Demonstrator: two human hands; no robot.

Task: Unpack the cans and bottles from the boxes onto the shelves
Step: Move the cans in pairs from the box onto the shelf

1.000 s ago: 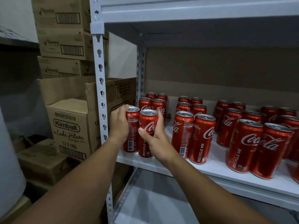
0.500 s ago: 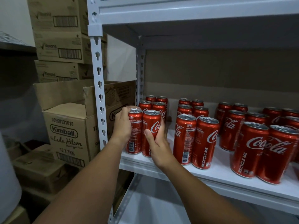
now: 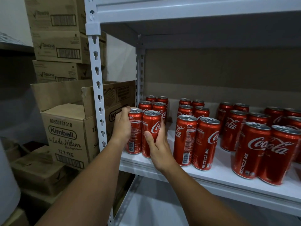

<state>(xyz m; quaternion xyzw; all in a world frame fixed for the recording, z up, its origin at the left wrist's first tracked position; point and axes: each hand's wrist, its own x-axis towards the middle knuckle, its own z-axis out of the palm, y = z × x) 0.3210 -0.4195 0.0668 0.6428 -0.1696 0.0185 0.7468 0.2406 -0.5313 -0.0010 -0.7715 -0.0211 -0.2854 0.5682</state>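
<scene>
Two tall red Coca-Cola cans stand side by side at the front left corner of the white shelf [image 3: 211, 173]. My left hand [image 3: 121, 128] grips the left can [image 3: 135, 132] from its left side, fingers curled over its rim. My right hand [image 3: 158, 146] grips the right can [image 3: 150, 126], thumb across its front. Both cans stand upright with their bases on the shelf. Behind them stand several more cans [image 3: 154, 106] in pairs.
Further pairs of red cans [image 3: 197, 141] fill the shelf to the right in rows. A perforated white upright [image 3: 97, 88] stands just left of my left hand. Stacked cardboard boxes, one marked Kimball [image 3: 65, 132], stand left of the rack. A lower shelf [image 3: 151, 207] lies below.
Both hands pushed the two cans a little deeper onto the shelf, closer to the pair behind. The camera moved slightly nearer and left.
</scene>
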